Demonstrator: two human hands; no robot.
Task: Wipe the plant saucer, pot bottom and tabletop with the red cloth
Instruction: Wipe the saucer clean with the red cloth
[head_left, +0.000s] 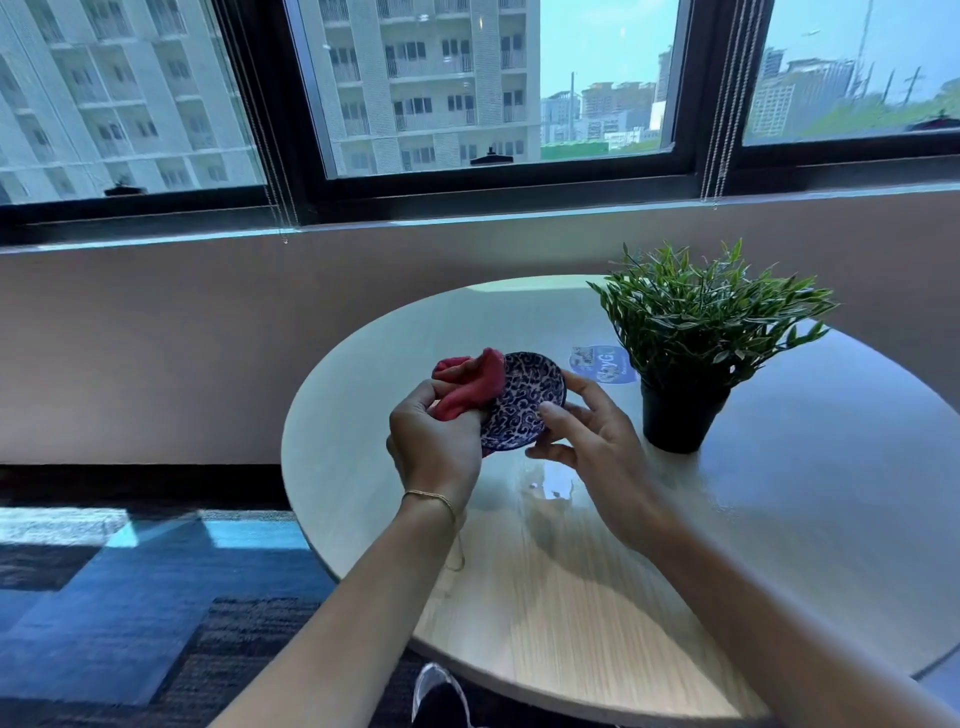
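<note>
Above the near-left part of the round worktop, the patterned plant saucer was held off the surface, tilted with its inner face toward the person. Left hand: grip curled round the bunched red cloth, pressing it against the saucer's left rim, with some cloth standing loose above the fingers. Right hand: grip pinching the opposite rim, thumb on the inner face, fingers behind as far as could be seen. The black pot with its green plant stood on the worktop just to the right, apart from both hands. A wet patch lay on the surface below the saucer, and a blue sticker lay beyond it. Judgement: saucer wipe in hand; pot bottom and worktop apparently not yet done. To do it well: steady the rim with the right hand, turn the saucer a little at a time, and sweep the cloth round the well, over the rim, then the underside. Gather the loose cloth so a firm pad meets the glaze. Risk: a wet glazed dish may slip from a light pinch, so hold it low.
</note>
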